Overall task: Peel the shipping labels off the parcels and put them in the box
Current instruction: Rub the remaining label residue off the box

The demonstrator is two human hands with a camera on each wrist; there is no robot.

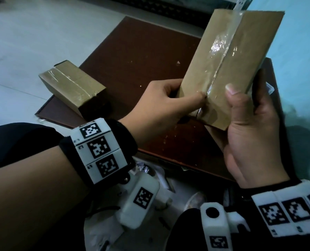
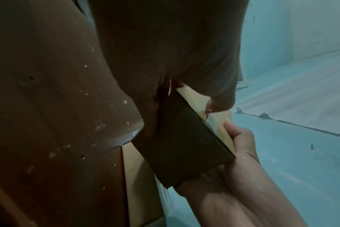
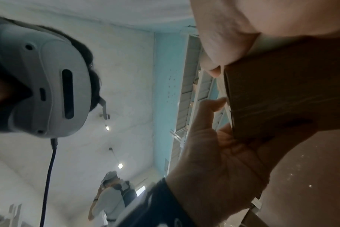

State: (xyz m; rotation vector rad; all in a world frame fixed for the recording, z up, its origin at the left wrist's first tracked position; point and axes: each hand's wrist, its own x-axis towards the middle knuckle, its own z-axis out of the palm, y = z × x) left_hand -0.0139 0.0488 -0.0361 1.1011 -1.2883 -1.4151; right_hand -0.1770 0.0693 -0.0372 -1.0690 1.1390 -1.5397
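Observation:
I hold a long brown cardboard parcel [image 1: 228, 60] tilted up above a dark brown board [image 1: 132, 51]. Clear tape [image 1: 217, 51] runs along its middle seam. My left hand [image 1: 185, 96] grips its lower left edge, and the thumb tip presses on the tape seam. At the lower right end my right hand [image 1: 246, 91] holds the parcel, thumb on the front face and fingers behind. In the left wrist view the parcel's dark end [image 2: 184, 138] sits between my left thumb [image 2: 217, 104] and my right hand [image 2: 241, 145]. No label shows on the face turned to me.
A second taped parcel [image 1: 72, 86] lies on the board's near left corner. Crumpled white scraps [image 1: 150, 171] lie below the board by my lap. An edge of light cardboard [image 2: 140, 176] shows under the board. Another person [image 3: 111, 199] stands far off.

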